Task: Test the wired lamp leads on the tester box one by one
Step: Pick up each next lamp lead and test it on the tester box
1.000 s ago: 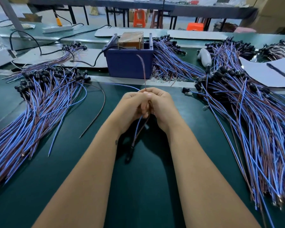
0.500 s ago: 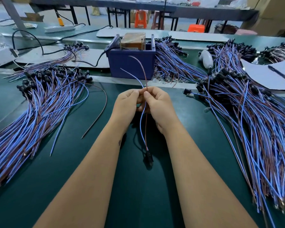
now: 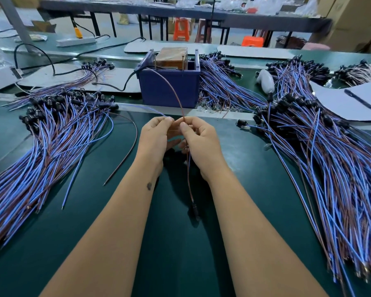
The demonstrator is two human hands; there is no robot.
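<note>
The left hand point(image 3: 154, 136) pinches the blue wire point(image 3: 146, 108) in its fingers; the right hand point(image 3: 201, 140) pinches the brown wire point(image 3: 174, 91), which arcs away to the tester box point(image 3: 169, 88) beyond. The lamp holder point(image 3: 195, 209) dangles below over the tabletop point(image 3: 176, 254).

My left hand point(image 3: 155, 136) and right hand point(image 3: 201, 144) meet at the middle of the table point(image 3: 169, 254); the tester box point(image 3: 169, 86) stands just behind them; one heap of leads point(image 3: 41, 142) lies to my left, another heap point(image 3: 330, 157) to my right; a pen point(image 3: 359, 99) rests on paper point(image 3: 341, 103) at far right.
</note>
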